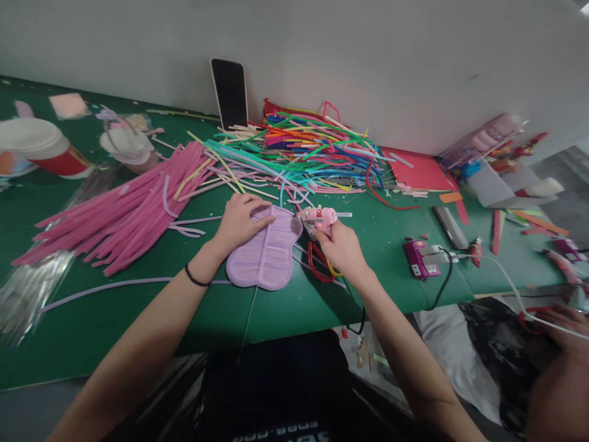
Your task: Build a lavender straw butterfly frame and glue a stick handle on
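Note:
A lilac ribbed wing-shaped piece made of pipe cleaners lies on the green table before me. My left hand rests on its upper left part, fingers curled and pressing it down. My right hand is closed around a small pink glue gun, whose nozzle points left at the piece's upper right edge. A black band sits on my left wrist.
A bundle of pink pipe cleaners lies left, a many-coloured heap behind, with a phone leaning on the wall. Red paper, a magenta device with cables and another person's hand are at right. A red-and-white cup stands far left.

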A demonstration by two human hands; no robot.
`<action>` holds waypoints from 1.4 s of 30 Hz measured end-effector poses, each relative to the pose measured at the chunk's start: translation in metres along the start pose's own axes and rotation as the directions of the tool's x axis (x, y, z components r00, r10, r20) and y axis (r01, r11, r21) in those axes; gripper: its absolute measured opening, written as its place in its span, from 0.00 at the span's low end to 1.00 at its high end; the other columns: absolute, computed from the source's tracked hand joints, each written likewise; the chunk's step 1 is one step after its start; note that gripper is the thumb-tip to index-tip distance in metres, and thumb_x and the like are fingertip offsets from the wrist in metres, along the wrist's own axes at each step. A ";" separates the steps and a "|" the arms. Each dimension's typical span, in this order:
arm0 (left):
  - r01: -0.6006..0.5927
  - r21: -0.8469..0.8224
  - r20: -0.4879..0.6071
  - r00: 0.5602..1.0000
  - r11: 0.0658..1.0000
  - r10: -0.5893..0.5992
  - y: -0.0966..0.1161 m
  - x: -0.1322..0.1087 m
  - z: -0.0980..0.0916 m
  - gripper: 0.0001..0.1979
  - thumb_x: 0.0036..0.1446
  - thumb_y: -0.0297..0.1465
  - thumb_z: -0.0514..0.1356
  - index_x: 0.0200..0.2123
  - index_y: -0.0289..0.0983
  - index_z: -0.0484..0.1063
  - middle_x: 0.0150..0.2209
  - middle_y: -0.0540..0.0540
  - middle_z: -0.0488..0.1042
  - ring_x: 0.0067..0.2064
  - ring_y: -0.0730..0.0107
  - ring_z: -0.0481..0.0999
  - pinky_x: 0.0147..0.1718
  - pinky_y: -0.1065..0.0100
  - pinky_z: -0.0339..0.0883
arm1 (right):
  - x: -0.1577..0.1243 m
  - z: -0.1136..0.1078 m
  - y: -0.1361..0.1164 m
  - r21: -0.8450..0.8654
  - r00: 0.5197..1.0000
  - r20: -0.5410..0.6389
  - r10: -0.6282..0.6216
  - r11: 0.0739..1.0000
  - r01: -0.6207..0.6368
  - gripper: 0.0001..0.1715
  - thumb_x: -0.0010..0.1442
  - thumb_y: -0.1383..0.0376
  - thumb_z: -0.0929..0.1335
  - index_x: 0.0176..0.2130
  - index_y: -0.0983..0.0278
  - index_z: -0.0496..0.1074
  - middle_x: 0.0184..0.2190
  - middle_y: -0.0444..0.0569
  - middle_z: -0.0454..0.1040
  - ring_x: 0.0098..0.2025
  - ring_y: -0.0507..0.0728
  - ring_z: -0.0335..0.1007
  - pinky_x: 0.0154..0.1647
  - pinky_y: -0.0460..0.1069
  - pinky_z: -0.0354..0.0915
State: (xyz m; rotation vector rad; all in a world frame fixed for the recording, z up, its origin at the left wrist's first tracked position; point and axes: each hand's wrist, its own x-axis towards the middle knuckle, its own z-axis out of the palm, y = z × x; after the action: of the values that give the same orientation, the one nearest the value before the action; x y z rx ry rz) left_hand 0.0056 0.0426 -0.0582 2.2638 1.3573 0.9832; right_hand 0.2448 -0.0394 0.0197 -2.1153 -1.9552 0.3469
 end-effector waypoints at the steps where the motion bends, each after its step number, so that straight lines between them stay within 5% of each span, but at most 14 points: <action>1: -0.002 0.000 -0.001 1.000 1.000 0.002 0.000 0.000 0.000 0.20 0.57 0.46 0.64 0.47 0.40 0.79 0.46 0.44 0.77 0.50 0.57 0.69 0.53 0.56 0.60 | 0.000 0.000 0.000 -0.003 1.000 0.005 0.002 1.000 -0.002 0.14 0.66 0.60 0.65 0.44 0.67 0.73 0.39 0.60 0.80 0.40 0.64 0.77 0.34 0.51 0.62; 9: 0.025 0.029 0.018 0.999 0.999 -0.026 0.002 0.000 -0.002 0.23 0.57 0.47 0.63 0.50 0.41 0.77 0.47 0.43 0.76 0.50 0.55 0.69 0.54 0.55 0.60 | -0.016 -0.005 0.003 -0.045 1.000 0.024 -0.001 0.999 0.003 0.12 0.66 0.61 0.64 0.41 0.67 0.72 0.38 0.59 0.80 0.38 0.64 0.77 0.33 0.50 0.59; 13: 0.026 0.085 0.042 0.999 0.996 -0.029 0.003 -0.001 -0.003 0.27 0.58 0.49 0.60 0.55 0.39 0.74 0.48 0.41 0.74 0.52 0.53 0.68 0.54 0.54 0.61 | -0.029 -0.021 0.012 -0.049 0.994 -0.024 -0.106 0.993 0.105 0.11 0.66 0.60 0.65 0.37 0.65 0.71 0.35 0.55 0.79 0.35 0.61 0.75 0.32 0.50 0.59; 16: 0.023 0.181 0.085 0.996 0.983 -0.039 0.003 0.001 -0.006 0.27 0.57 0.52 0.59 0.49 0.38 0.75 0.48 0.39 0.72 0.52 0.50 0.67 0.53 0.52 0.61 | -0.030 -0.029 0.027 -0.084 0.974 -0.157 -0.161 0.985 0.150 0.12 0.68 0.57 0.64 0.41 0.63 0.69 0.35 0.51 0.77 0.35 0.59 0.73 0.32 0.49 0.58; 21: 0.147 0.251 0.210 0.957 0.957 -0.202 0.005 0.006 -0.021 0.26 0.46 0.56 0.65 0.33 0.39 0.73 0.38 0.40 0.74 0.48 0.46 0.69 0.46 0.52 0.62 | -0.020 -0.017 0.061 -0.331 0.980 -0.200 -0.012 0.942 -0.056 0.12 0.69 0.63 0.62 0.48 0.67 0.67 0.44 0.57 0.73 0.37 0.60 0.72 0.31 0.49 0.58; 26: 0.282 -0.089 0.316 0.918 0.955 -0.241 0.009 0.007 -0.047 0.24 0.46 0.54 0.66 0.32 0.40 0.71 0.33 0.46 0.76 0.37 0.58 0.74 0.36 0.62 0.65 | -0.015 0.010 0.091 -0.312 0.984 -0.162 0.079 0.942 -0.127 0.19 0.67 0.65 0.62 0.53 0.73 0.67 0.47 0.64 0.69 0.46 0.65 0.70 0.42 0.54 0.63; 29: 0.343 -0.249 0.383 0.894 0.906 -0.233 0.011 0.006 -0.058 0.23 0.45 0.51 0.67 0.37 0.39 0.75 0.36 0.45 0.79 0.39 0.58 0.77 0.37 0.63 0.68 | -0.015 0.015 0.099 -0.263 0.980 -0.175 0.094 0.955 -0.138 0.23 0.65 0.64 0.63 0.55 0.75 0.66 0.49 0.67 0.68 0.51 0.68 0.66 0.49 0.57 0.63; 32: 0.403 -0.349 0.402 0.880 0.846 -0.254 0.012 0.006 -0.064 0.24 0.45 0.48 0.69 0.41 0.38 0.78 0.39 0.44 0.80 0.42 0.58 0.78 0.39 0.64 0.69 | -0.021 0.007 0.093 -0.222 0.970 -0.230 0.080 0.966 -0.133 0.28 0.64 0.63 0.64 0.59 0.76 0.63 0.54 0.71 0.66 0.56 0.72 0.63 0.53 0.63 0.62; 35: 0.456 -0.456 0.365 0.879 0.764 -0.306 0.014 0.007 -0.066 0.21 0.43 0.46 0.72 0.37 0.38 0.80 0.36 0.47 0.80 0.37 0.64 0.77 0.35 0.69 0.68 | -0.033 -0.003 0.069 0.044 0.953 -0.303 0.024 0.999 -0.011 0.27 0.65 0.62 0.63 0.59 0.73 0.65 0.55 0.69 0.66 0.59 0.69 0.63 0.58 0.63 0.62; 38: 0.472 -0.583 0.315 0.882 0.662 -0.351 0.017 0.008 -0.067 0.19 0.39 0.43 0.74 0.32 0.38 0.79 0.31 0.50 0.78 0.32 0.69 0.74 0.31 0.71 0.65 | -0.047 -0.002 0.038 0.520 0.988 -0.153 0.019 0.852 0.065 0.24 0.65 0.54 0.65 0.55 0.65 0.70 0.54 0.61 0.73 0.52 0.62 0.72 0.53 0.58 0.69; 42: 0.432 -0.707 0.241 0.891 0.560 -0.384 0.017 0.008 -0.066 0.20 0.35 0.42 0.76 0.29 0.37 0.77 0.29 0.50 0.76 0.29 0.72 0.71 0.29 0.73 0.63 | -0.062 0.015 0.010 0.909 0.978 0.201 -0.056 0.384 -0.165 0.31 0.59 0.47 0.70 0.55 0.61 0.70 0.51 0.56 0.77 0.51 0.60 0.75 0.50 0.56 0.72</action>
State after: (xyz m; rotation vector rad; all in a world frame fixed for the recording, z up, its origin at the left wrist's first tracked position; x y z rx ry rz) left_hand -0.0270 0.0367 0.0016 1.2594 1.0785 1.0301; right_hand 0.2443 -0.1012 0.0028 -1.3512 -1.1849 1.3594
